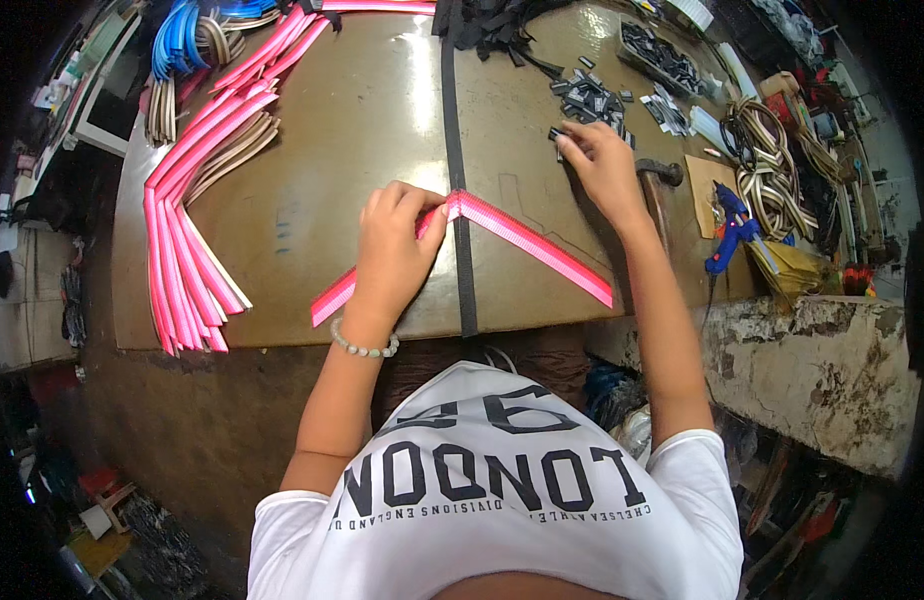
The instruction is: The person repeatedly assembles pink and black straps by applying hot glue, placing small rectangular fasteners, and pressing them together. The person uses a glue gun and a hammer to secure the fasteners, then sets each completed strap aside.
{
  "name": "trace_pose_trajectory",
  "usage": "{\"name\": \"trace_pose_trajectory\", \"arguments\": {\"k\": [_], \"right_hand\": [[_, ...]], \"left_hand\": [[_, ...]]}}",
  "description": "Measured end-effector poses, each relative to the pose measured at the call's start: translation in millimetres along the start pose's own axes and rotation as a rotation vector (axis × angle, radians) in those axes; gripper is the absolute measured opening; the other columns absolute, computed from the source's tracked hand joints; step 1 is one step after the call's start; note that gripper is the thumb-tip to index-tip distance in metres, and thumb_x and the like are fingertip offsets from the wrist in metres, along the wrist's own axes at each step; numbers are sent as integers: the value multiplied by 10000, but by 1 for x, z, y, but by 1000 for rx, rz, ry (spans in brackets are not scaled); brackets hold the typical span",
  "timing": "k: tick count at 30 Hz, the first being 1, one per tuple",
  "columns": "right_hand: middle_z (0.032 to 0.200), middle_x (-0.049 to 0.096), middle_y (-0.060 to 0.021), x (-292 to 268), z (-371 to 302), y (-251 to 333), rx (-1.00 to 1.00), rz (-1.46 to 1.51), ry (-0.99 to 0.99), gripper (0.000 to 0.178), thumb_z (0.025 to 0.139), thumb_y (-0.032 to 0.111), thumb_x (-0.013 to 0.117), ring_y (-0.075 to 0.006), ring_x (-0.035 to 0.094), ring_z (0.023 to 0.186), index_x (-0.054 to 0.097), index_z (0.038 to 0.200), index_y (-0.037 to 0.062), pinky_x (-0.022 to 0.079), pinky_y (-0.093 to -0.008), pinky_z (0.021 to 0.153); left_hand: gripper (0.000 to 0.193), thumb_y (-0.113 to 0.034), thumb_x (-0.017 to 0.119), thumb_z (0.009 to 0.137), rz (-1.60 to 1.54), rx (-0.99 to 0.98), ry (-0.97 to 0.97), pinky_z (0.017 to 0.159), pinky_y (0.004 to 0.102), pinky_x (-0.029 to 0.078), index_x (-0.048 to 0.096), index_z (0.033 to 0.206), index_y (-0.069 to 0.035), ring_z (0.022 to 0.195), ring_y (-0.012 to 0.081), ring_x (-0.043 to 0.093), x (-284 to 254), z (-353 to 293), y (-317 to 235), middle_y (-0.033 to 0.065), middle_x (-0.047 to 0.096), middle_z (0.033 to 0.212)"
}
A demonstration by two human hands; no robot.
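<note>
My left hand (390, 240) is closed, pinching a pink webbing strap (542, 252) close to its bend. The strap lies in an upside-down V, its two ends pointing toward me, across a dark strip (466, 290) that runs down the table. Over at the right, my right hand (604, 165) holds a small black piece (555, 133) between thumb and fingertips. Just beyond that hand is a loose pile of small black and grey pieces (588, 98).
Folded pink straps (187, 210) lie at the left, near blue bundles (177, 42). Right of my hand are a hammer (662, 173), a blue glue gun (732, 232) and coiled trim (767, 160). Black strips (487, 28) and a bin of small black parts (657, 55) stand farther back.
</note>
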State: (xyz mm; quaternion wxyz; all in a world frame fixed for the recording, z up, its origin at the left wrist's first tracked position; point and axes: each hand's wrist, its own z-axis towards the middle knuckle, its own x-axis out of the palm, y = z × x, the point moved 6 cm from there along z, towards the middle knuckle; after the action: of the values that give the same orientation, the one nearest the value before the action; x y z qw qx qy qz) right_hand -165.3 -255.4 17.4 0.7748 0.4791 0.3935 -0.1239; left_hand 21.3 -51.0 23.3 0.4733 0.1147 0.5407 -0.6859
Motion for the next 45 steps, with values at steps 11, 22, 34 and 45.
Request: {"name": "trace_pose_trajectory", "arguments": {"k": [11, 22, 34, 45], "right_hand": [[842, 674, -75, -18, -3, 45, -147, 63, 140, 167, 858, 86, 695, -144, 627, 778, 695, 1002, 2, 505, -282, 725], [864, 683, -136, -1, -83, 77, -83, 253, 93, 158, 875, 105, 686, -209, 666, 746, 683, 971, -21, 537, -328, 707], [1100, 605, -154, -13, -70, 90, -308, -269, 0, 335, 848, 35, 641, -338, 577, 995, 636, 1182, 55, 472, -443, 913], [1060, 649, -106, 36, -101, 106, -668, -3, 309, 225, 830, 107, 704, -282, 616, 976, 665, 1038, 30, 520, -366, 838]], "left_hand": [[113, -168, 700, 861, 111, 52, 45, 813, 399, 434, 703, 916, -70, 884, 278, 551, -4, -16, -14, 77, 603, 904], [96, -132, 691, 868, 47, 3, 76, 798, 396, 436, 697, 945, -76, 870, 267, 537, -3, -35, -24, 73, 586, 921], [88, -141, 714, 845, 2, -12, -14, 761, 371, 421, 711, 912, -83, 840, 247, 536, -4, -39, -20, 55, 585, 898], [99, -125, 713, 839, 13, 17, -24, 778, 378, 430, 708, 928, -80, 846, 259, 539, -3, -40, -19, 62, 586, 898]]}}
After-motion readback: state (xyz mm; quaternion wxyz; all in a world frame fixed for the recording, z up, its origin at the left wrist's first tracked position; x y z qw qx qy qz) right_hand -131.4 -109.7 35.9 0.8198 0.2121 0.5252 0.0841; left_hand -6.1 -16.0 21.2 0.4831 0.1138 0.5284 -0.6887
